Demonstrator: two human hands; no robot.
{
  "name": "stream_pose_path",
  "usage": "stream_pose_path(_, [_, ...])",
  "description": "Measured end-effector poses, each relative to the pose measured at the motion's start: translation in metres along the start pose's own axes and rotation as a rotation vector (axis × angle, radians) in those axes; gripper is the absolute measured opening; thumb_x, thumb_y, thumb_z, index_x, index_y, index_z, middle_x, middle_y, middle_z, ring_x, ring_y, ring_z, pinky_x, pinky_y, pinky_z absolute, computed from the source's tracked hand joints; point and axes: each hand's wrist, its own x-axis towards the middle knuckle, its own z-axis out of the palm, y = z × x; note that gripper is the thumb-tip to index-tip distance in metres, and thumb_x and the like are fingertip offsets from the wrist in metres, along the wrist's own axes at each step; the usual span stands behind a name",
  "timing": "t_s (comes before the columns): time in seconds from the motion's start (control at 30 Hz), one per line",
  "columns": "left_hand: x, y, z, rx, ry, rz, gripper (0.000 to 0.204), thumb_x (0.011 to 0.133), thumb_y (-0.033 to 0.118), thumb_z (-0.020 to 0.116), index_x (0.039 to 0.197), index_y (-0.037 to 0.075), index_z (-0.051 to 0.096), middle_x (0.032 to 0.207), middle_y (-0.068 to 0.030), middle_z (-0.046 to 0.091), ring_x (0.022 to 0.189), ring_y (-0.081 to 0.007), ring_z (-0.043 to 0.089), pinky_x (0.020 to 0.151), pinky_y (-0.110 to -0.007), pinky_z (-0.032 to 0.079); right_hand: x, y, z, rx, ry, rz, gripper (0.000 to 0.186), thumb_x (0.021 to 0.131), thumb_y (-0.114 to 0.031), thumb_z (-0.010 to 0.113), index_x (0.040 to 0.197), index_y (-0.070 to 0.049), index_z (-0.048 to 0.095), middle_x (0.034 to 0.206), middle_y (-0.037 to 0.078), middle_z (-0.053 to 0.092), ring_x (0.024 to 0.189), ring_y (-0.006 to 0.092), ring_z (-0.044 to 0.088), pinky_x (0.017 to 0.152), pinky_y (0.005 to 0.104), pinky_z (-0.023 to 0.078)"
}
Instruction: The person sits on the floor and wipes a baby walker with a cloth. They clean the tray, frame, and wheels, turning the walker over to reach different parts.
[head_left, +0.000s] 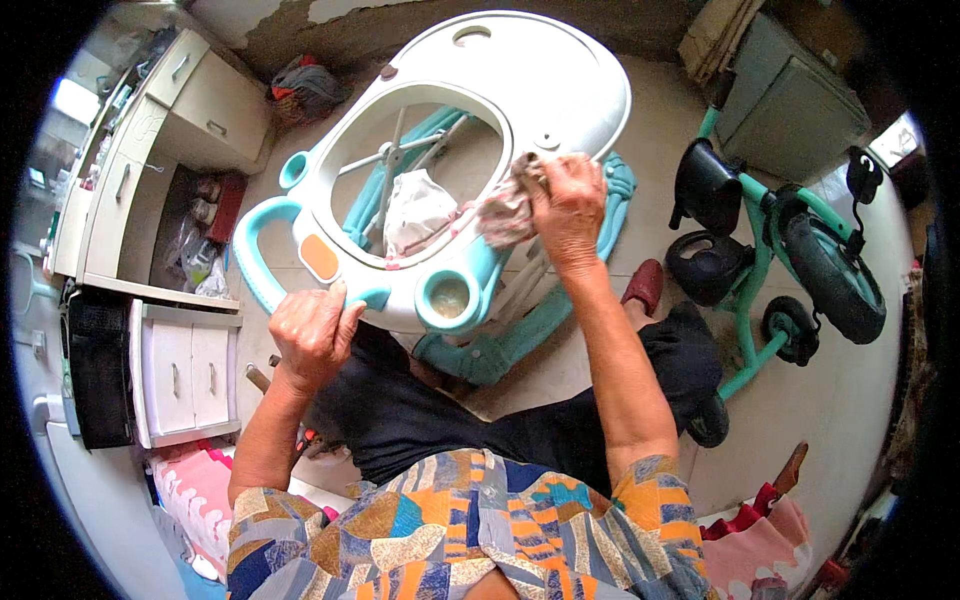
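Note:
A white and teal baby walker (590,75) stands tilted in front of my knees, its round seat opening facing up. My left hand (312,335) is closed around the end of its teal handle, beside an orange oval panel (319,257). In my right hand (572,205) a crumpled, brownish-pink rag (510,207) is bunched against the rim of the opening. A teal cup holder (448,299) sits on the walker's near side. White cloth (421,208) hangs inside the opening, over the crossed frame bars.
To the right stands a green child's tricycle (755,260) with black wheels, near a grey cabinet (790,105). On the left are a cream desk (215,110) and a small white cabinet (190,375). A dark bundle (308,88) lies by the far wall.

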Motion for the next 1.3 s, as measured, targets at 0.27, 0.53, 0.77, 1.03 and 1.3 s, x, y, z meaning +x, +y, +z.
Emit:
stream_pose_path(0.27, [0.001, -0.005, 0.001, -0.005, 0.027, 0.004, 0.028, 0.075, 0.018, 0.075, 0.094, -0.002, 0.065, 0.069, -0.0122, 0.062, 0.059, -0.0277, 0.059, 0.056, -0.037, 0.045, -0.029, -0.028, -0.005, 0.588, -0.192, 0.377, 0.019, 0.089, -0.019, 0.062, 0.100, -0.004, 0.066, 0.087, 0.013, 0.066, 0.081, 0.0291, 0.066, 0.072, 0.0386, 0.051])
stream_pose_path(0.53, [0.054, 0.051, 0.024, -0.460, 0.177, -0.149, 0.025, 0.079, 0.007, 0.067, 0.101, -0.003, 0.064, 0.102, -0.0183, 0.064, 0.096, -0.0334, 0.060, 0.088, -0.043, 0.045, -0.007, 0.007, -0.053, 0.546, 0.243, 0.393, 0.018, 0.093, -0.017, 0.060, 0.101, -0.003, 0.069, 0.092, 0.008, 0.063, 0.085, 0.0191, 0.060, 0.079, 0.0318, 0.048])
stream_pose_path(0.77, [0.069, 0.049, 0.093, -0.455, -0.080, -0.358, 0.020, 0.086, 0.014, 0.060, 0.100, 0.000, 0.064, 0.093, -0.0171, 0.062, 0.090, -0.0344, 0.058, 0.080, -0.043, 0.045, -0.011, -0.030, -0.051, 0.577, 0.297, 0.205, 0.018, 0.091, -0.013, 0.060, 0.104, -0.003, 0.067, 0.097, 0.011, 0.061, 0.087, 0.0247, 0.058, 0.079, 0.0380, 0.048])
stream_pose_path(1.03, [0.052, 0.048, 0.101, -0.272, -0.045, -0.371, 0.014, 0.086, 0.011, 0.057, 0.088, -0.001, 0.061, 0.087, -0.0164, 0.057, 0.085, -0.0343, 0.055, 0.075, -0.043, 0.045, -0.035, -0.075, -0.002, 0.425, -0.041, -0.087, 0.020, 0.081, -0.024, 0.066, 0.097, -0.013, 0.067, 0.101, 0.006, 0.064, 0.100, 0.0253, 0.056, 0.090, 0.0428, 0.036])
stream_pose_path(1.3, [0.053, 0.050, 0.095, -0.310, -0.034, -0.337, 0.007, 0.083, 0.007, 0.059, 0.081, 0.000, 0.060, 0.078, -0.0151, 0.052, 0.076, -0.0324, 0.052, 0.069, -0.042, 0.043, -0.003, -0.035, 0.029, 0.138, -0.022, -0.265, 0.013, 0.080, -0.027, 0.068, 0.089, -0.018, 0.066, 0.109, 0.005, 0.064, 0.116, 0.0265, 0.052, 0.107, 0.0471, 0.024])
